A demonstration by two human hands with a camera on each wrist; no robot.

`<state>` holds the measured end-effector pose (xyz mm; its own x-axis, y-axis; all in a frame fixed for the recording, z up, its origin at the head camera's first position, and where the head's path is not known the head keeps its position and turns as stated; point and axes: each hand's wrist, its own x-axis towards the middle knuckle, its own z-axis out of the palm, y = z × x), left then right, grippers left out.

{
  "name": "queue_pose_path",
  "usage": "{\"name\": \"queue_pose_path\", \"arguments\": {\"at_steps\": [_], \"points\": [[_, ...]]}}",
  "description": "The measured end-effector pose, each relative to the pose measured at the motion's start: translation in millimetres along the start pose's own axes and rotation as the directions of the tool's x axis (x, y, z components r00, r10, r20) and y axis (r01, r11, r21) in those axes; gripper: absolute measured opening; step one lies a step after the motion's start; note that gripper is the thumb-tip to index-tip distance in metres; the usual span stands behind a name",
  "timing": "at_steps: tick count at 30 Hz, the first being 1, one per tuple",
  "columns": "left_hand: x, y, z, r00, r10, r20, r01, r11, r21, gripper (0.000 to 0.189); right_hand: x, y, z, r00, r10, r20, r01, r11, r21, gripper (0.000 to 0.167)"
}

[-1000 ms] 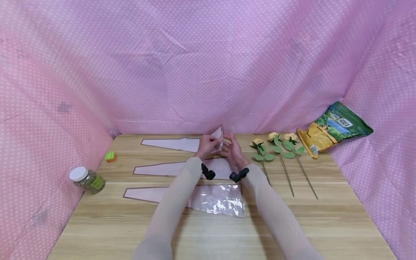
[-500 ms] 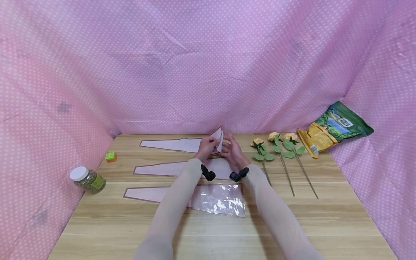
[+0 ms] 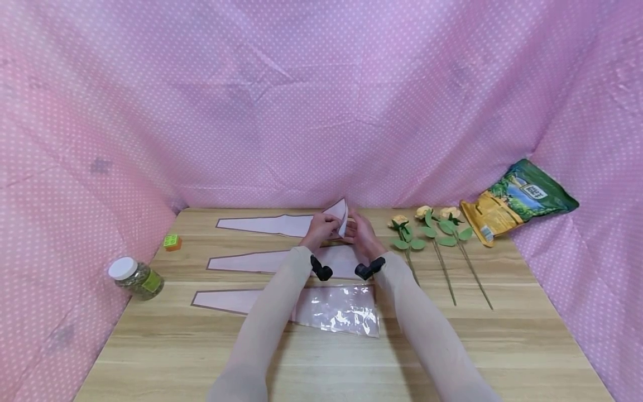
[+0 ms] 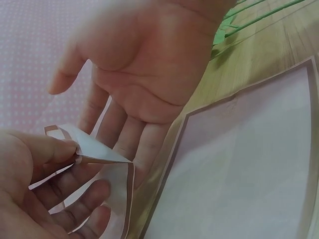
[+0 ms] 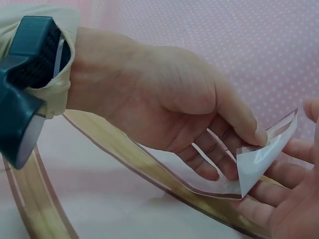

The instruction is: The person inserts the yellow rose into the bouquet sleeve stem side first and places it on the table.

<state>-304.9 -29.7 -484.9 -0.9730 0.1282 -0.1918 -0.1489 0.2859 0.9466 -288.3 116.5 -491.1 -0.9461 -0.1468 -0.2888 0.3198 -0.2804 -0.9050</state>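
At the back of the table lies a tapered white flower sleeve (image 3: 291, 224) with a brown border, its narrow end to the left. My left hand (image 3: 320, 228) pinches its wide end between thumb and fingers. There a corner flap (image 5: 259, 162) is folded over and stands up from the table. My right hand (image 3: 365, 234) is beside it, palm turned toward the sleeve. In the left wrist view the right hand's fingers (image 4: 128, 137) stretch behind the raised end, partly hidden by it. A second sleeve (image 3: 251, 261) lies in front, partly under the forearms.
Nearest me is a third sleeve (image 3: 346, 310) with a shiny clear front. Three artificial yellow roses (image 3: 399, 221) lie on the right, by a green and yellow bag (image 3: 519, 198). On the left are a white-lidded jar (image 3: 138, 279) and a toy block (image 3: 172, 242). Pink dotted cloth (image 3: 301, 111) hangs behind.
The sleeve's raised corner has shifted slightly right and its flap now folds over more toward the right hand. My left hand keeps its pinch; the right hand has barely moved.
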Motion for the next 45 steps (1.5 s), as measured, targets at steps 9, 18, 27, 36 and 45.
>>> {"name": "queue_pose_path", "arguments": {"at_steps": [9, 18, 27, 36, 45], "points": [[0.2, -2.3, -3.0, 0.999, -0.033, 0.021, 0.033, 0.999, 0.008, 0.019, 6.0, -6, 2, 0.994, 0.017, -0.107, -0.033, 0.988, -0.151, 0.047], [1.2, -4.4, -1.2, 1.000, -0.019, 0.022, 0.018, 0.999, 0.028, 0.022, 5.0, -10, 5, 0.986, -0.004, -0.164, -0.041, 0.962, -0.272, 0.046], [0.1, -3.4, -2.0, 0.999, -0.030, 0.028, 0.029, 0.999, 0.037, 0.022, 8.1, -9, 1, 0.982, -0.002, -0.188, -0.053, 0.956, -0.288, 0.043], [1.0, -4.3, 1.1, 1.000, 0.006, 0.029, -0.007, 0.998, 0.056, 0.021, 11.1, -8, 1, 0.976, -0.057, -0.212, -0.021, 0.936, -0.350, 0.041], [-0.9, -5.2, 0.8, 1.000, 0.017, 0.014, -0.018, 0.999, 0.038, 0.020, 11.0, -8, -2, 0.972, -0.018, -0.234, -0.063, 0.939, -0.337, 0.037]]}}
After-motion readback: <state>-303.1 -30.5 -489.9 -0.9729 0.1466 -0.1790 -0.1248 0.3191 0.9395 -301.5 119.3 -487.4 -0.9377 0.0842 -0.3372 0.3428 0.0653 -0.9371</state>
